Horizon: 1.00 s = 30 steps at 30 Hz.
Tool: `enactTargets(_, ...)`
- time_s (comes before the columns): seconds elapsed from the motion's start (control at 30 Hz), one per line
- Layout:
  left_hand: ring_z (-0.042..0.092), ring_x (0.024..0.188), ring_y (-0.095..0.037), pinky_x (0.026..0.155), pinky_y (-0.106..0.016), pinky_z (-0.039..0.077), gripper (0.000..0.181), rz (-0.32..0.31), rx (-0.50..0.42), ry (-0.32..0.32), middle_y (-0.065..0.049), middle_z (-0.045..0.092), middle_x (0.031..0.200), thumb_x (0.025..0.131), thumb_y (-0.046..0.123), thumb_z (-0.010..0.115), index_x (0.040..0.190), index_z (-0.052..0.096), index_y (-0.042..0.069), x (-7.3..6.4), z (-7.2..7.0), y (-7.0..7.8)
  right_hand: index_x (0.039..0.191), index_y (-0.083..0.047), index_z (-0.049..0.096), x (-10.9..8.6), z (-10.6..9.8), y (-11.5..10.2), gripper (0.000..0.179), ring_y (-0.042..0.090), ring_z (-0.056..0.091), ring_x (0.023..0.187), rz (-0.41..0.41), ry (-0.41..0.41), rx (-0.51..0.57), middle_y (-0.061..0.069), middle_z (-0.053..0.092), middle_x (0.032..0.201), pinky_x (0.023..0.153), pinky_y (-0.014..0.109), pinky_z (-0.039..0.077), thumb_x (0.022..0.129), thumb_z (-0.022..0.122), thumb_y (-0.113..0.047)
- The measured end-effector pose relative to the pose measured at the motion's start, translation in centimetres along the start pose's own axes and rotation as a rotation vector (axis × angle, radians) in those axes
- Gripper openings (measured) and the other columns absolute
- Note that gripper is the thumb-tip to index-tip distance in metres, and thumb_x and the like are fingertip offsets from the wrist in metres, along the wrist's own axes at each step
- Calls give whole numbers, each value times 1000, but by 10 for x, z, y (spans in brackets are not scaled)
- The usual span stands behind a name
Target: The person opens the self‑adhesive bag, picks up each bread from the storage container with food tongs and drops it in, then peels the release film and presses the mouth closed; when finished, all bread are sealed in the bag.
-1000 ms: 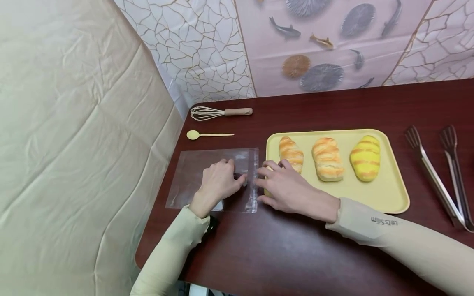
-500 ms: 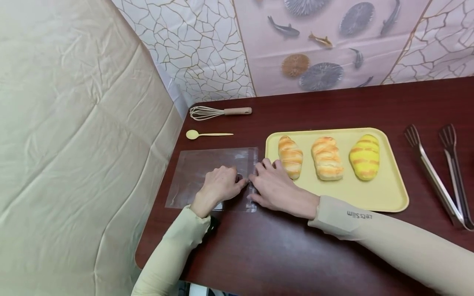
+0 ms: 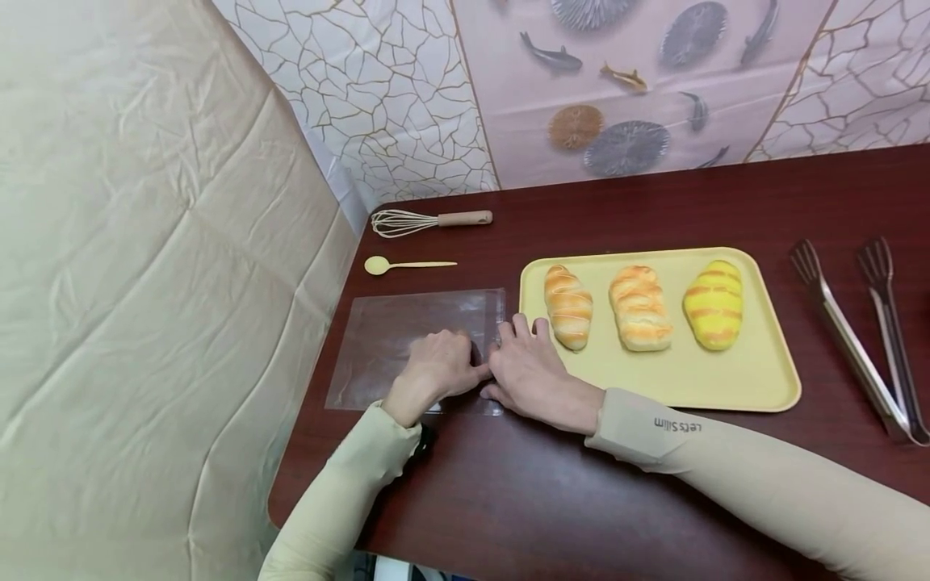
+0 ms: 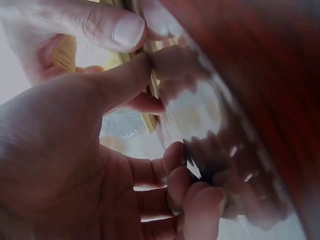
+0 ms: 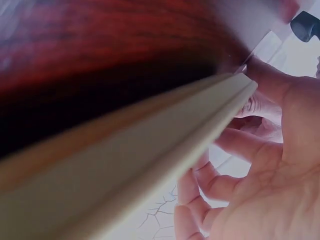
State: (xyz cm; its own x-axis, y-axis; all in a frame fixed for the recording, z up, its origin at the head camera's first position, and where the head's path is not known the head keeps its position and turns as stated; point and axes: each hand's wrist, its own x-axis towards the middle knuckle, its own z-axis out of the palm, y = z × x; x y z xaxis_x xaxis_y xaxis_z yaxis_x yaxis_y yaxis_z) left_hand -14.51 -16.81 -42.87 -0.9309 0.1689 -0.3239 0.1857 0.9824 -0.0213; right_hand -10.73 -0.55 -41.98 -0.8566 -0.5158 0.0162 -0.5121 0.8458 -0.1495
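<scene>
A clear plastic bag (image 3: pixel 378 339) lies flat on the dark red-brown table. My left hand (image 3: pixel 439 367) rests over it, bent fingertips on the film and thumb stretched toward the bag's right edge. In the left wrist view, that thumb (image 4: pixel 127 82) touches the bag close to the other hand's thumb, and the film mirrors the fingers. My right hand (image 3: pixel 529 367) lies at the bag's right end, beside the yellow tray (image 3: pixel 697 387), its fingers spread and lightly bent. In the right wrist view, its thumb (image 5: pixel 267 80) reaches down to the bag's edge past the tray corner.
On the tray sit a striped croissant-like roll (image 3: pixel 569 307), a rectangular bread (image 3: pixel 641 309) and a yellow striped bun (image 3: pixel 715 305). Metal tongs (image 3: pixel 865 347) lie on the right. A whisk (image 3: pixel 432 221) and a yellow spoon (image 3: pixel 407 264) lie behind the bag.
My right hand has moved left from the tray's edge onto the bag's right end. The left hand has shifted slightly right and nearer, so both thumbs now almost meet.
</scene>
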Motion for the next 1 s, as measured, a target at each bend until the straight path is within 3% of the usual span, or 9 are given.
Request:
enactTargets(0.07, 77, 89, -34, 69, -50, 58, 45, 14, 2, 0, -10, 77, 92, 94, 61, 70, 83, 67, 18, 2, 4, -1, 112, -7, 79, 0, 0, 0, 56, 36, 52, 111, 6, -13, -6, 16, 68, 115, 94, 55, 39, 85, 86, -57)
enactTargets(0.2, 74, 79, -32, 62, -47, 55, 48, 61, -12, 30, -9, 75, 86, 95, 61, 68, 79, 67, 16, 20, 29, -12, 122, -7, 75, -1, 0, -1, 63, 37, 53, 111, 13, -20, -13, 17, 68, 117, 94, 54, 40, 86, 85, -57)
enactTargets(0.3, 72, 74, -32, 58, -47, 53, 47, 93, -14, 74, -8, 73, 84, 96, 60, 66, 77, 65, 17, 32, 48, -21, 119, -7, 75, -1, -1, -1, 60, 36, 53, 111, 17, -16, 2, 17, 68, 116, 95, 54, 39, 86, 86, -56)
enactTargets(0.47, 75, 80, -33, 55, -48, 51, 38, 122, -6, 111, -6, 75, 87, 103, 54, 61, 83, 63, 22, 35, 54, -26, 109, -7, 76, -1, 0, -2, 53, 36, 53, 109, 9, -5, 13, 17, 68, 112, 93, 53, 38, 85, 87, -52)
enactTargets(0.7, 77, 87, -35, 56, -48, 50, 20, 150, -59, 94, -4, 76, 91, 107, 44, 62, 96, 68, 29, 37, 53, -31, 111, -7, 77, -1, 0, -2, 52, 36, 53, 107, 5, -9, -1, 17, 69, 109, 92, 53, 38, 87, 86, -52)
enactTargets(0.87, 69, 69, -24, 52, -41, 46, 22, 170, -100, 142, 1, 67, 72, 104, 35, 64, 82, 65, 29, 39, 54, -39, 114, -7, 76, 0, 1, -3, 54, 35, 53, 106, 5, -20, -16, 16, 70, 110, 93, 53, 38, 88, 85, -54)
enactTargets(1.0, 60, 56, -17, 49, -36, 44, 27, 184, -176, 235, 8, 58, 59, 91, 32, 70, 67, 59, 28, 43, 61, -50, 113, -7, 77, 0, 1, -3, 53, 35, 52, 106, 4, -18, -12, 16, 70, 112, 93, 54, 37, 88, 85, -53)
